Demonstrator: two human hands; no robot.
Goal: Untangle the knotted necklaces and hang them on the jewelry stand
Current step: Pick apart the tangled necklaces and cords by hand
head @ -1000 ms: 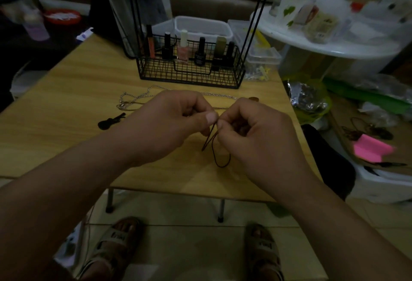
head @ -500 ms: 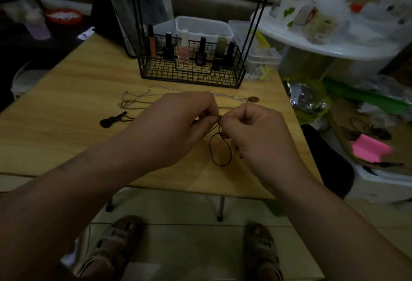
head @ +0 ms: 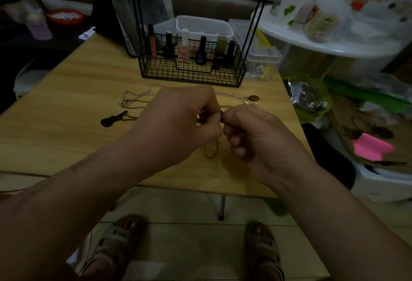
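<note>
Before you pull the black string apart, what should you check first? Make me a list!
1. Left hand pinches the black cord: ok.
2. Right hand pinches it too: ok.
3. Knot loosened: cannot tell, fingers hide it.
4. Silver chain clear of the cord: cannot tell, it runs behind the left hand.
5. Guitar pendant resting on the table: ok.
6. Stand top free for hanging: cannot tell, out of view.

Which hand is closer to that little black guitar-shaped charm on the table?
Left. The left hand is right of the guitar charm in the picture; the right hand lies beyond it, farther off. Both pinch the black cord.
</note>
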